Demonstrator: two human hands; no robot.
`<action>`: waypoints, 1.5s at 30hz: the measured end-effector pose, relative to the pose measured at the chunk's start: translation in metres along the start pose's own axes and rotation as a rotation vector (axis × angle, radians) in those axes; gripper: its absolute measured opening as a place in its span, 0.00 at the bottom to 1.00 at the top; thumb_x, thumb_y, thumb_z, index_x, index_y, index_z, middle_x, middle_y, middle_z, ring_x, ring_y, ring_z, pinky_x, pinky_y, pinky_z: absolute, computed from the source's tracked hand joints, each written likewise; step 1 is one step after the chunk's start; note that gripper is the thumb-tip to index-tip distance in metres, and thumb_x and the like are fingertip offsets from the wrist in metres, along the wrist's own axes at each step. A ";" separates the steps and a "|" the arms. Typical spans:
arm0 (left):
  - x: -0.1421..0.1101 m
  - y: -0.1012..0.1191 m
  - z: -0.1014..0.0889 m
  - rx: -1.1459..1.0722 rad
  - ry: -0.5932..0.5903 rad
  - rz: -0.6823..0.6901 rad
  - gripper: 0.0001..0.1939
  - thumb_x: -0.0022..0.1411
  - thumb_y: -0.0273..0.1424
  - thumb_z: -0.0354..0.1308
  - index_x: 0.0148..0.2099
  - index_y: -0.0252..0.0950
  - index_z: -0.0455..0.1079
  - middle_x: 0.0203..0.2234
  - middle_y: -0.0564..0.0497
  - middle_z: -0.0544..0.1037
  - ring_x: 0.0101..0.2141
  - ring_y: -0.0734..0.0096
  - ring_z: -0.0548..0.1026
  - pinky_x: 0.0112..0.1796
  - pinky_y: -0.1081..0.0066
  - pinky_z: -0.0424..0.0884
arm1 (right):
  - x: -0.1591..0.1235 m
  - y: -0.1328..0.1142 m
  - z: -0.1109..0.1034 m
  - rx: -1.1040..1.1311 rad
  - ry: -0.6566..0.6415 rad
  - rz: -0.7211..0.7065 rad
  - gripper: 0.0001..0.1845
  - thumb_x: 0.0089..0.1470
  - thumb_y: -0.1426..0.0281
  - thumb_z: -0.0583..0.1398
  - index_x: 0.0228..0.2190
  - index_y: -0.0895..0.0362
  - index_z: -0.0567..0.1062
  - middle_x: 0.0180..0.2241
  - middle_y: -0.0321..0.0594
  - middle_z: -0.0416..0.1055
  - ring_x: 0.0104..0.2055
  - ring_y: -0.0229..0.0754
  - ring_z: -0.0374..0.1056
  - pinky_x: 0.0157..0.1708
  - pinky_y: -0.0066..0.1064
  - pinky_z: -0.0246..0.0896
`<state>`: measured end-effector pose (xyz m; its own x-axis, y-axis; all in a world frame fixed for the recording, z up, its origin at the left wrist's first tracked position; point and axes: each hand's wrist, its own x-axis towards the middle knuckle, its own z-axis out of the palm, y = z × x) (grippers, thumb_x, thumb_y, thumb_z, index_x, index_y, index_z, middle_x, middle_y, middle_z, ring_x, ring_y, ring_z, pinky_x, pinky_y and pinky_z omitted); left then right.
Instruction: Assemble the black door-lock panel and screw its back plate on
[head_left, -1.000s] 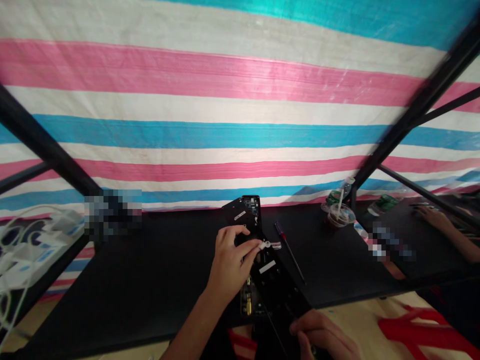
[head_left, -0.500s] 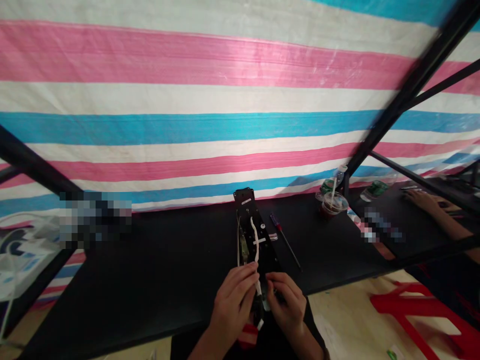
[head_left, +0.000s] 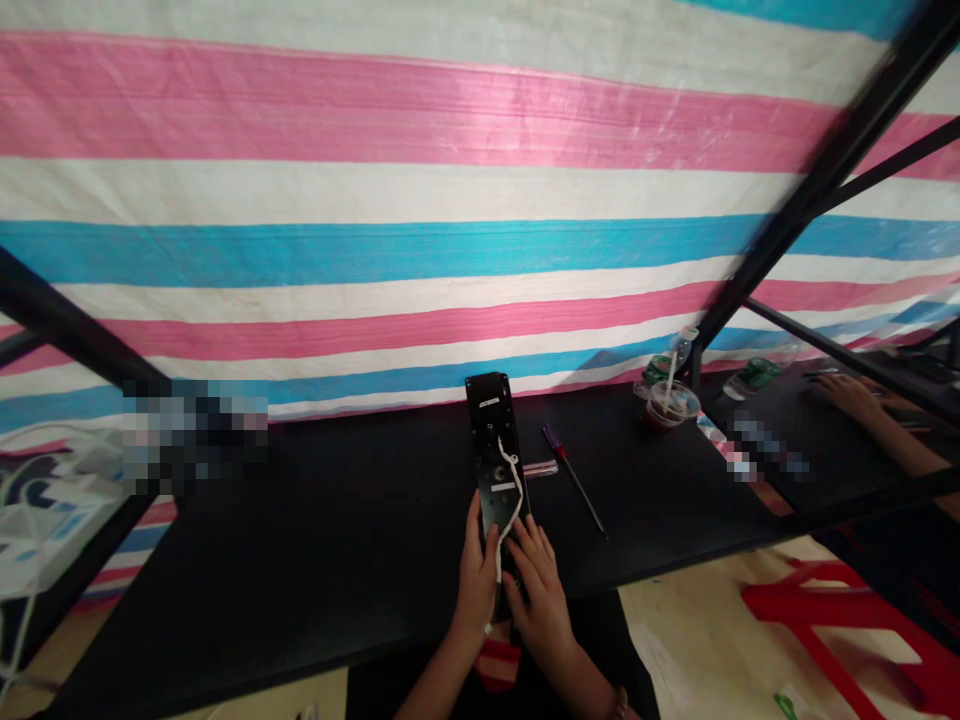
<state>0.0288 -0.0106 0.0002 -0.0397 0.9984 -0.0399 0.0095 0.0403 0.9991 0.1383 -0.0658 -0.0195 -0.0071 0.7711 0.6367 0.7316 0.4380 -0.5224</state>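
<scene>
Gripped black panel point(head_left: 487, 422) near its 6 o'clock end with left hand point(head_left: 478, 585) at 7, spread right hand point(head_left: 546, 608) over 5, long axis roughly 12-to-6.

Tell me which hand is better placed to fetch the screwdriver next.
Right hand, probably: the screwdriver lies on its side of the black device, and the left hand would have to reach across.

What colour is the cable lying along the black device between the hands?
The cable is white, showing best in the head view.
</scene>
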 end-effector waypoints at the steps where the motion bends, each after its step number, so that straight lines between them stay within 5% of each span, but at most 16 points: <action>1: -0.001 0.000 0.001 -0.009 -0.002 0.006 0.34 0.68 0.49 0.50 0.70 0.42 0.54 0.69 0.44 0.58 0.69 0.58 0.54 0.67 0.56 0.51 | -0.003 0.001 0.000 -0.020 -0.022 0.003 0.27 0.62 0.74 0.57 0.62 0.53 0.66 0.63 0.50 0.65 0.67 0.57 0.57 0.58 0.56 0.67; 7: 0.000 0.004 0.005 -0.012 -0.011 0.014 0.32 0.70 0.44 0.50 0.71 0.43 0.53 0.70 0.45 0.56 0.69 0.59 0.54 0.68 0.55 0.48 | 0.002 0.001 -0.002 -0.099 -0.155 0.073 0.35 0.63 0.75 0.54 0.69 0.54 0.54 0.68 0.51 0.56 0.70 0.59 0.50 0.60 0.59 0.63; 13: 0.006 0.009 0.004 0.035 0.009 0.023 0.28 0.70 0.43 0.50 0.69 0.43 0.58 0.68 0.45 0.62 0.67 0.59 0.60 0.66 0.55 0.54 | 0.008 -0.001 -0.024 -0.052 -0.287 0.067 0.37 0.59 0.78 0.55 0.68 0.55 0.55 0.69 0.51 0.52 0.71 0.58 0.47 0.61 0.56 0.62; 19: 0.004 0.008 0.005 0.116 0.075 0.055 0.23 0.69 0.41 0.50 0.62 0.40 0.68 0.60 0.44 0.72 0.62 0.59 0.68 0.64 0.55 0.60 | -0.015 0.016 -0.025 0.021 -0.136 -0.013 0.23 0.59 0.78 0.57 0.53 0.49 0.76 0.63 0.47 0.66 0.66 0.55 0.61 0.56 0.49 0.69; 25: 0.000 0.009 0.004 0.151 0.086 0.049 0.18 0.70 0.39 0.48 0.55 0.38 0.72 0.50 0.43 0.78 0.54 0.58 0.75 0.58 0.55 0.67 | -0.007 0.008 -0.014 0.012 0.021 0.078 0.15 0.59 0.77 0.58 0.43 0.50 0.80 0.53 0.48 0.72 0.57 0.54 0.68 0.51 0.50 0.72; 29: -0.002 0.008 0.000 0.148 0.046 0.060 0.19 0.68 0.37 0.52 0.58 0.39 0.69 0.55 0.44 0.75 0.58 0.58 0.72 0.61 0.56 0.64 | 0.000 0.002 -0.018 -0.025 0.009 0.121 0.11 0.58 0.76 0.59 0.39 0.51 0.79 0.41 0.45 0.72 0.47 0.51 0.69 0.45 0.48 0.72; 35: -0.004 0.001 0.000 0.125 0.011 -0.005 0.33 0.69 0.39 0.52 0.71 0.39 0.48 0.63 0.41 0.68 0.62 0.60 0.68 0.62 0.57 0.62 | 0.006 0.001 -0.028 0.017 -0.103 0.090 0.13 0.58 0.77 0.59 0.40 0.51 0.78 0.38 0.43 0.73 0.44 0.49 0.68 0.42 0.42 0.72; 40: -0.004 -0.010 0.004 0.134 0.030 0.020 0.28 0.71 0.38 0.46 0.70 0.39 0.53 0.68 0.42 0.61 0.67 0.59 0.59 0.67 0.55 0.52 | 0.003 -0.001 -0.029 0.065 -0.149 0.062 0.13 0.60 0.77 0.57 0.42 0.51 0.78 0.44 0.45 0.71 0.48 0.48 0.68 0.46 0.43 0.72; 45: -0.002 -0.010 0.004 0.101 0.015 0.062 0.29 0.71 0.36 0.47 0.72 0.42 0.51 0.69 0.45 0.59 0.68 0.61 0.57 0.67 0.55 0.52 | 0.004 0.003 -0.023 0.008 -0.134 0.054 0.09 0.62 0.75 0.59 0.41 0.52 0.77 0.38 0.43 0.73 0.42 0.47 0.68 0.41 0.41 0.71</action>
<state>0.0326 -0.0131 -0.0098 -0.0505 0.9984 0.0234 0.1125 -0.0176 0.9935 0.1564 -0.0727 -0.0054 -0.0588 0.8484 0.5261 0.7277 0.3972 -0.5591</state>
